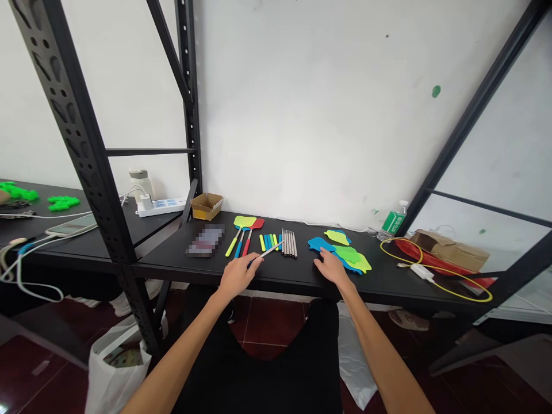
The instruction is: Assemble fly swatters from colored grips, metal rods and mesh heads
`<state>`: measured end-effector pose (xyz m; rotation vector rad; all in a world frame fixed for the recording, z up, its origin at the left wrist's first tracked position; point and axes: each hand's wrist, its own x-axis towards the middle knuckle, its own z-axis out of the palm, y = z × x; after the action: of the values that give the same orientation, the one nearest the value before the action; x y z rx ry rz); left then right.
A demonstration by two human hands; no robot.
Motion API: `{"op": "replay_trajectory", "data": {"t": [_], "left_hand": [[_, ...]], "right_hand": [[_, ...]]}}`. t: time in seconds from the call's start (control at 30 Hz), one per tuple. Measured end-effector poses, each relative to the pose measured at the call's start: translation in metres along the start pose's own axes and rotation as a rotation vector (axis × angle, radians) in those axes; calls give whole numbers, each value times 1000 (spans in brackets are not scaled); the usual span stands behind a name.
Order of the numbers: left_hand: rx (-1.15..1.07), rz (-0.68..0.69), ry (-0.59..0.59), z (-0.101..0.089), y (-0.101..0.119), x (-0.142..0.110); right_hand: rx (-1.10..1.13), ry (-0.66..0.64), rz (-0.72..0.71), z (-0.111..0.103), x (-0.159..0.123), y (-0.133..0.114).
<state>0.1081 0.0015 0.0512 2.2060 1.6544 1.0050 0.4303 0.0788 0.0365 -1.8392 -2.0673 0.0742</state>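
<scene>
My left hand (239, 273) is closed around the lower end of a thin metal rod (271, 250), which slants up and right; the gripped end is hidden. My right hand (333, 269) has its thumb and index finger apart, a fingertip touching a blue fly swatter head (319, 244). Beside it lie overlapping green (347, 253) and yellow swatter heads (364, 264). Several metal rods (290, 244) lie side by side between my hands. To their left are loose blue and yellow handles (269, 241). Complete fly swatters (245, 222) with yellow, blue and red handles lie farther left.
A small cardboard box (207, 207) and a blurred flat object (206, 240) are at the left. A bottle (393, 222), yellow cable (463, 294) and brown carton (451, 250) lie right. Black shelf posts (86, 144) flank the tabletop; a power strip (163, 207) sits left.
</scene>
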Motion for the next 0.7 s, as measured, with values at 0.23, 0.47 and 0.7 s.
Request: {"op": "replay_trajectory", "data": {"t": [0.23, 0.47, 0.7], "left_hand": [[6, 10, 11, 0, 0, -1], [14, 2, 20, 0, 2, -1], [27, -9, 3, -1, 3, -2]], "right_hand": [[112, 195, -75, 1, -12, -2], [351, 325, -82, -9, -34, -4], [401, 434, -131, -32, -49, -17]]}}
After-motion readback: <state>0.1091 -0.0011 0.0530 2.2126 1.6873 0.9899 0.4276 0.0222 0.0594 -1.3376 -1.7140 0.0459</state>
